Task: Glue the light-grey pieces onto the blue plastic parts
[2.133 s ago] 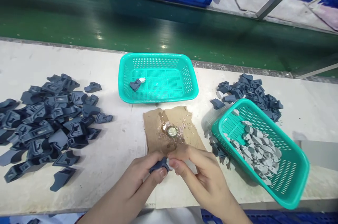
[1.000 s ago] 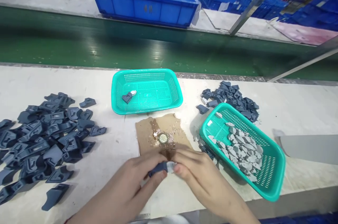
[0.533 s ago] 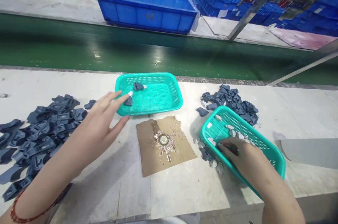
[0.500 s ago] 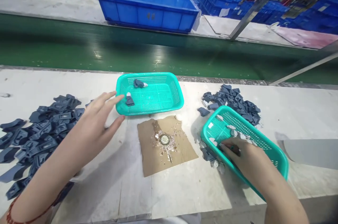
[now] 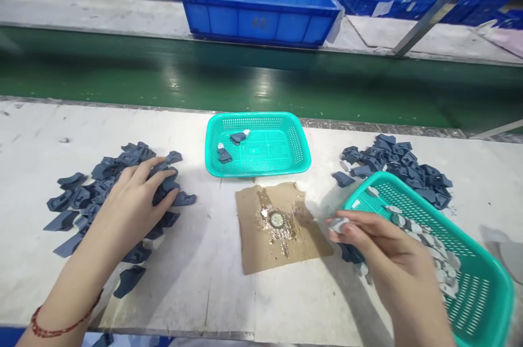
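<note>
Far left, the dark pile [image 5: 87, 197] is lying jumbled on the table [image 5: 183, 292]. Your left hand [image 5: 137, 194] is sitting over its right side, fingers parted and bent; can't tell if you're gripping a part or only touching. Risk: parts are overlapping, so a loose pinch could drag out 2 or scatter strays.

Middle, the green basket [image 5: 261, 174] is holding 2 dark parts with pale tips, the near part [image 5: 224, 156] and the far part [image 5: 237, 138]. Nearer you, the cardboard [image 5: 255, 243] is carrying a round disc [image 5: 277, 219] among shiny, wet-looking spots. Risk: a sleeve-low pass could smear those or shift the sheet.

Right of it, you're pinching 1 grey piece [image 5: 338, 224] between thumb and fingers, just off the cardboard's right edge. Your right hand [image 5: 392, 254] is overlapping the right basket's [image 5: 469, 279] left side. Piece is small and only its end is held; a squeeze off-centre could shoot it out.

Behind, the right pile [image 5: 398, 167] is crowding that basket. Your wrist is hanging close to the rim; a knock could spill the grey stock [image 5: 449, 262].
</note>
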Tool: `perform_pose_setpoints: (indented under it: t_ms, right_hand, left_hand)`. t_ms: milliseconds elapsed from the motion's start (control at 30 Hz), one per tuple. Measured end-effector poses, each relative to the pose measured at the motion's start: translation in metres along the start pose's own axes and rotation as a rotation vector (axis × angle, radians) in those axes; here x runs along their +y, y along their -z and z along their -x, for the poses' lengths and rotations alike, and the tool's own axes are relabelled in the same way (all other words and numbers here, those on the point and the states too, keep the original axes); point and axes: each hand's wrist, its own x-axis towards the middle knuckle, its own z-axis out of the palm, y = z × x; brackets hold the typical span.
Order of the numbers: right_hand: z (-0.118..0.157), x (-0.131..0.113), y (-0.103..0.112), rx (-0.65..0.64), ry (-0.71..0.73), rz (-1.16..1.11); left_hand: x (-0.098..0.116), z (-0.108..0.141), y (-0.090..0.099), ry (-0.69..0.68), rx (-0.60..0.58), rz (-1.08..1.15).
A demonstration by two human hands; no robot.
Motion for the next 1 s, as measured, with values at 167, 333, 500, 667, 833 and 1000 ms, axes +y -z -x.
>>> perform_pose_setpoints:
  t_ms: [167, 333, 500, 667, 833, 1000]
  right_hand:
    - [-0.008, -0.002, -0.028, -0.113, 0.041, -0.133]
    - [-0.007, -0.004, -0.042, -0.133, 0.016, -0.162]
    - [-0.005, 0.003, -0.051, -0.099, 0.104, -0.060]
    - [-0.003, 0.004, -0.058, -0.204, 0.362, 0.133]
    - [-0.006, 0.005, -0.064, -0.289, 0.537, 0.240]
    - [-0.006, 0.007, -0.064, -0.290, 0.561, 0.264]
  left_hand:
    - [-0.014, 0.001, -0.007, -0.046, 0.009, 0.064]
    - [-0.013, 0.006, -0.005, -0.003, 0.043, 0.007]
    - [-0.008, 0.010, 0.000, -0.006, 0.087, -0.127]
    - [-0.006, 0.014, -0.001, 0.060, 0.002, -0.082]
    - [-0.003, 0.018, 0.001, 0.109, -0.006, -0.079]
    - [0.002, 0.016, 0.012, 0.272, 0.042, 0.075]
